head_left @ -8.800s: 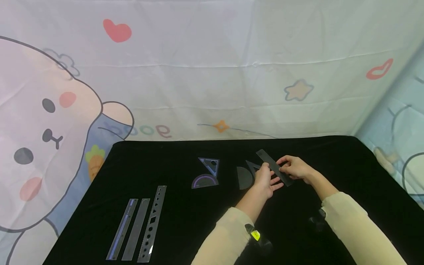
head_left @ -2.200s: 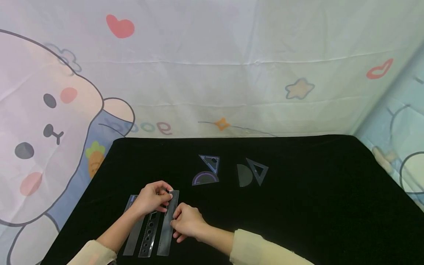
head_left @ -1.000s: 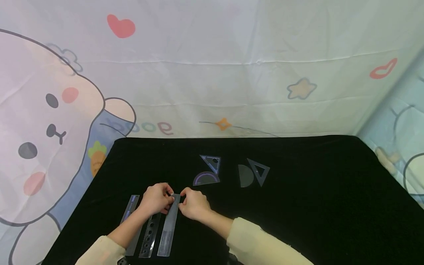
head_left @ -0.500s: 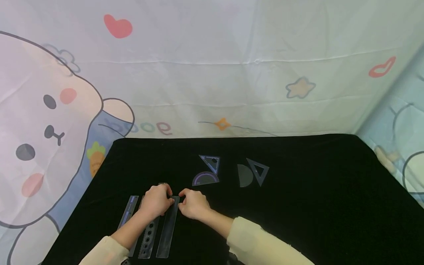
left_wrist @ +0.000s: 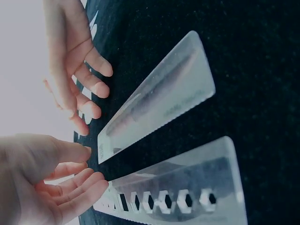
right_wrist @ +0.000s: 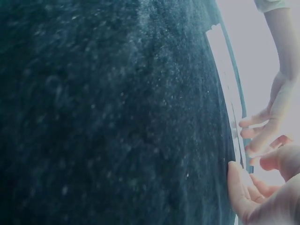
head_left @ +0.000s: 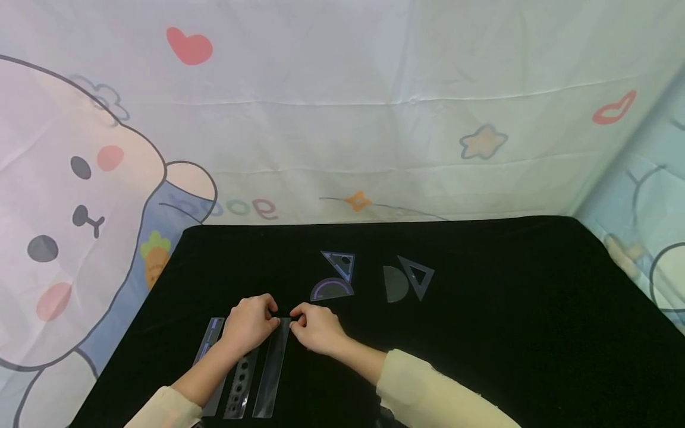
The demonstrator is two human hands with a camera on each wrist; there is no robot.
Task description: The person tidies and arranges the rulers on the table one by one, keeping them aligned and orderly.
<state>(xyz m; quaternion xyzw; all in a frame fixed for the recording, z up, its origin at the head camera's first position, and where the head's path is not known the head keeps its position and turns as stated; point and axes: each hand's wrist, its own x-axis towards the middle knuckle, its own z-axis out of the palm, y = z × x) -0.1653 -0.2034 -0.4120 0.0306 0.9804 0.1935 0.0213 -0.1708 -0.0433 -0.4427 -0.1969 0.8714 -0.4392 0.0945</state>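
Two loose, pale cream sleeves (head_left: 436, 386), plain and faintly creased, with straight-edged cuffs (head_left: 386, 370), the fingers (left_wrist: 99, 88) bare

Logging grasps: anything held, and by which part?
Nothing appears held: the plain ruler lies flat, left hand and right hand at its far end; contact there is unclear.

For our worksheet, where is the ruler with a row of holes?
In the head view, the holed ruler lies at lower left on black cloth, just left of the rightmost ruler, partly hidden by the left hand.

Blk cloth (head_left: 508, 315) on tbl, pale cartoon backdrop (head_left: 332, 65) behind.
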